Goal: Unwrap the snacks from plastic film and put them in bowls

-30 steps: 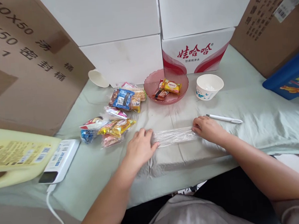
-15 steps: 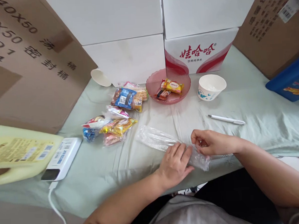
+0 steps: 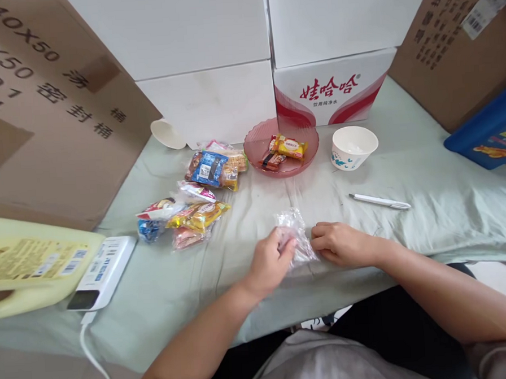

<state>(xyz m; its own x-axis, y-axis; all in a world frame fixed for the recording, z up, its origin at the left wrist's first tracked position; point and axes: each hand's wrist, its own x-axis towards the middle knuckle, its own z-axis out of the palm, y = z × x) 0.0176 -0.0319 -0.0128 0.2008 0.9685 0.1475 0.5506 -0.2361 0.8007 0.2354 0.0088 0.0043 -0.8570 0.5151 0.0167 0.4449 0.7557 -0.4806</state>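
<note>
A clear plastic bag [image 3: 298, 241], crumpled and folded together, lies near the front of the cloth-covered surface. My left hand [image 3: 268, 262] is closed on its left side, thumb pressed toward the curled fingers. At the bag's right edge, my right hand [image 3: 343, 245] has its fingers bent and closed; they seem to pinch the edge, but the fingertips are hidden. Beyond the hands is a pink ribbed bowl [image 3: 256, 154] holding a few wrapped snacks [image 3: 290, 147]. Two groups of packaged snacks, one farther back [image 3: 209, 168] and one nearer [image 3: 199, 216], lie to the left.
A white paper bowl [image 3: 343, 160] and a white pen [image 3: 380, 201] are on the right. White cartons [image 3: 214, 104] form a wall behind. On the left are a power bank [image 3: 107, 276] with a cable, a yellow jug [image 3: 36, 257] and a large cardboard box [image 3: 65, 171].
The long, flat plastic bag is now gathered into a smaller bundle. My left hand has gone from lying spread on it to gripping it; my right hand has shifted slightly left.
</note>
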